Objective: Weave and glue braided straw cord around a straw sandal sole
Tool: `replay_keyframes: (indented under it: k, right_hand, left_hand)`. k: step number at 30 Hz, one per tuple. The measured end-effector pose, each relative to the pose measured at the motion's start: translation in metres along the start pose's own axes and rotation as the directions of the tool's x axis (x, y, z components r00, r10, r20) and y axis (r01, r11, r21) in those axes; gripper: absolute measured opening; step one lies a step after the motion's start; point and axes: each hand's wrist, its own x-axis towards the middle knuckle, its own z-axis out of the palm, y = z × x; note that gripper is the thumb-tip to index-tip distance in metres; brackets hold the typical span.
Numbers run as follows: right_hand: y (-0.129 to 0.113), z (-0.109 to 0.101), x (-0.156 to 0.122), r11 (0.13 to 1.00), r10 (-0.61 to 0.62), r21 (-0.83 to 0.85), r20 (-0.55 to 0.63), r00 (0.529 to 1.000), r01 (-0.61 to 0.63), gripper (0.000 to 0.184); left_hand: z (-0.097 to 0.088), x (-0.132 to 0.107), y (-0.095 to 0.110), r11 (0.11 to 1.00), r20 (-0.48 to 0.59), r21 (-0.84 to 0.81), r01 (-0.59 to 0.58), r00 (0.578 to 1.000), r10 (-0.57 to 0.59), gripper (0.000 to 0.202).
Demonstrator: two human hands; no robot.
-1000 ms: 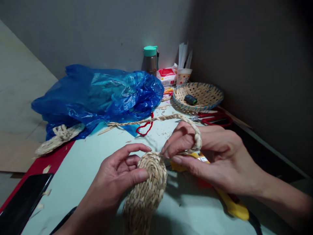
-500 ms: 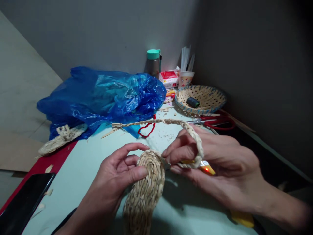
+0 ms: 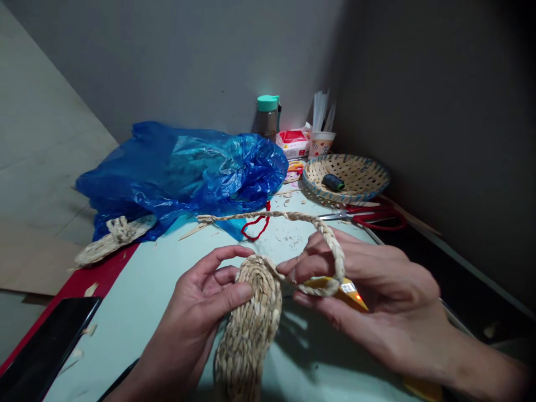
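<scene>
My left hand (image 3: 188, 312) pinches the rounded end of a coiled straw sole (image 3: 255, 318), thumb on top and fingers behind the left edge. The sole hangs down towards the bottom of the view. From its upper right edge runs a plaited straw braid (image 3: 335, 251), held in the fingers of my right hand (image 3: 385, 296). The braid loops up past those fingers, and its thin tied end stretches left above the table. Behind my right hand shows part of a yellow object (image 3: 355, 298) with a small red light; my fingers cover the rest.
A blue plastic bag (image 3: 188, 167) lies at the back left beside a woven straw slipper (image 3: 113, 240). Red-handled scissors (image 3: 377, 215) and a bamboo basket (image 3: 368, 176) with a dark thread spool (image 3: 333, 182) are at right. A phone (image 3: 50, 340) rests front left.
The view has shifted slightly, so the background sits lower and further right. My right fingertips are a little further from the sole's edge, exposing more braid there. Both hands keep their holds.
</scene>
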Motion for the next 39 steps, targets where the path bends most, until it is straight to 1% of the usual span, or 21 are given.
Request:
replay_keyframes:
  k: [3,7,14,19,25,27,31,34,36,39]
  right_hand:
    - [0.001,0.002,-0.001,1.0,0.025,0.002,-0.001,1.0,-0.025,0.015]
    - [0.003,0.003,-0.003,0.995,0.095,-0.007,-0.04,0.995,-0.095,0.013]
    - [0.005,0.005,-0.005,0.995,0.103,-0.002,-0.047,0.994,-0.103,0.014]
    - [0.004,0.007,-0.003,0.992,0.12,0.033,-0.06,0.991,-0.118,0.014]
    - [0.002,0.01,-0.004,0.996,0.081,0.049,-0.073,0.994,-0.077,0.019]
    - [0.003,0.011,-0.004,0.996,0.076,0.06,-0.073,0.994,-0.072,0.02]
    - [0.004,0.014,-0.005,0.996,0.059,0.072,-0.086,0.995,-0.052,0.024]
    - [0.004,0.015,-0.004,0.999,0.016,0.039,-0.105,0.994,-0.012,0.029]
    - [0.002,0.015,-0.003,1.0,-0.005,0.005,-0.103,0.995,0.005,0.028]
    - [0.001,0.015,-0.003,1.0,-0.005,-0.028,-0.082,0.997,0.003,0.02]
  left_hand:
    - [0.0,-0.001,0.0,1.0,-0.009,-0.018,0.007,1.0,-0.007,0.035]
    - [0.002,-0.002,0.001,0.999,-0.011,-0.036,0.017,1.0,-0.017,0.035]
    - [-0.003,0.0,-0.002,0.994,0.075,-0.108,-0.002,0.997,0.01,0.031]
    - [-0.004,0.0,-0.004,0.99,0.083,-0.138,-0.014,0.996,0.025,0.03]
    - [-0.001,0.001,-0.004,0.989,0.071,-0.144,-0.031,0.997,0.042,0.029]
    - [0.0,0.0,-0.003,0.99,0.052,-0.139,-0.031,0.998,0.038,0.03]
    - [0.001,-0.001,-0.001,0.992,-0.019,-0.126,-0.033,0.999,0.031,0.031]
    - [0.001,0.0,-0.001,0.992,-0.027,-0.12,-0.034,0.999,0.031,0.031]
    - [0.001,0.001,0.0,0.992,-0.022,-0.12,-0.037,0.999,0.034,0.031]
    - [0.001,0.003,-0.001,0.991,-0.029,-0.126,-0.046,0.999,0.042,0.033]
